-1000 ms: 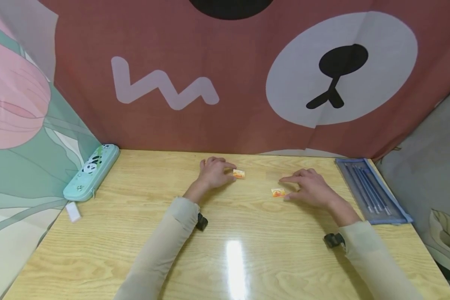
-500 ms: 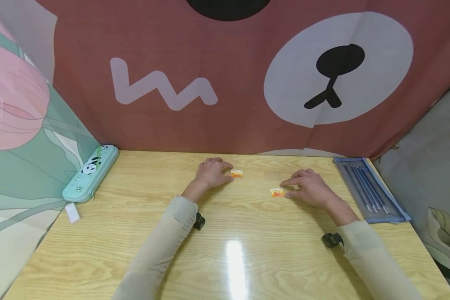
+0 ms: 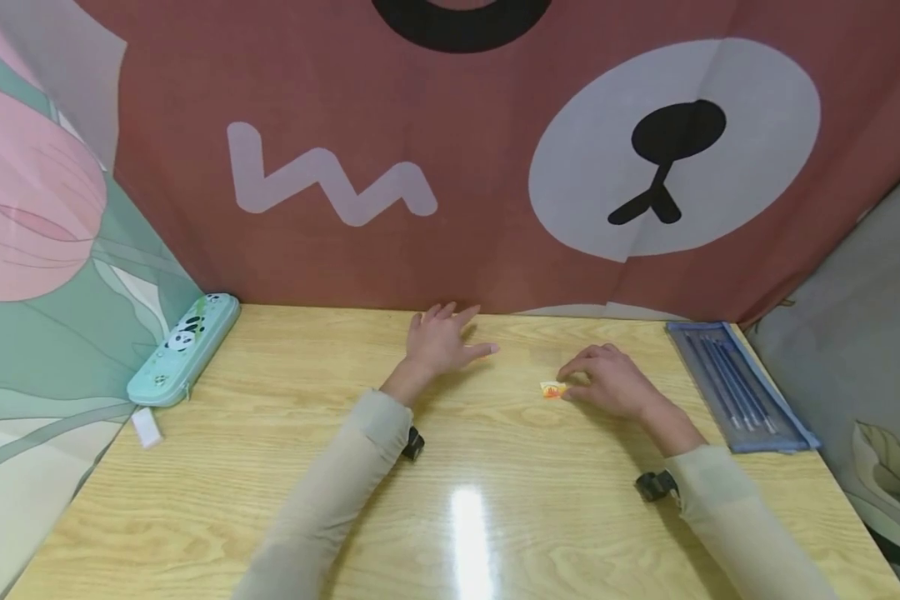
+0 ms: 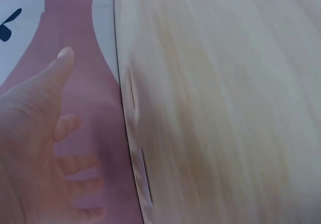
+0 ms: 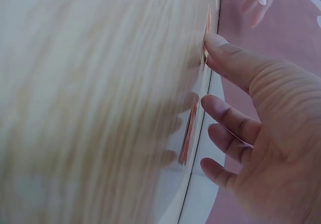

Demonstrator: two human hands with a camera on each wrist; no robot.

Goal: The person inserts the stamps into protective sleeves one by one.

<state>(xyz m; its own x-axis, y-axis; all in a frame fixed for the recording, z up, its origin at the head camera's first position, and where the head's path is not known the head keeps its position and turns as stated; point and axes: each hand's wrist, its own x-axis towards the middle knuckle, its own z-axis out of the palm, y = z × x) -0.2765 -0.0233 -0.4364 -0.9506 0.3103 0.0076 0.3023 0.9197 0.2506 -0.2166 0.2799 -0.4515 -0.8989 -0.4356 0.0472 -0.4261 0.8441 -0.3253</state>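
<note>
My left hand [image 3: 437, 342] is spread at the back middle of the table, fingers straight. Its thumb lies across a small flat orange card [image 3: 484, 359], covering most of it. In the left wrist view the left hand [image 4: 30, 148] shows empty fingers. My right hand [image 3: 609, 380] has curled fingers and pinches the right end of a second small card [image 3: 551, 390], yellow, white and orange, between thumb and index finger. The right wrist view shows the thumb tip of the right hand [image 5: 251, 113] against an orange edge, and another thin orange-edged piece [image 5: 188, 133] lower down.
A turquoise panda pencil case [image 3: 183, 350] lies at the left edge, a white eraser-like block [image 3: 147, 427] in front of it. At the right edge rests a blue mesh pouch [image 3: 742, 387] with several pencils. A brown bear-print cloth [image 3: 330, 267] hangs behind the wooden table [image 3: 555, 517].
My left hand has shifted slightly right, its fingers and thumb spreading over the left card. The right thumb and index finger have drawn closer together at the right card.
</note>
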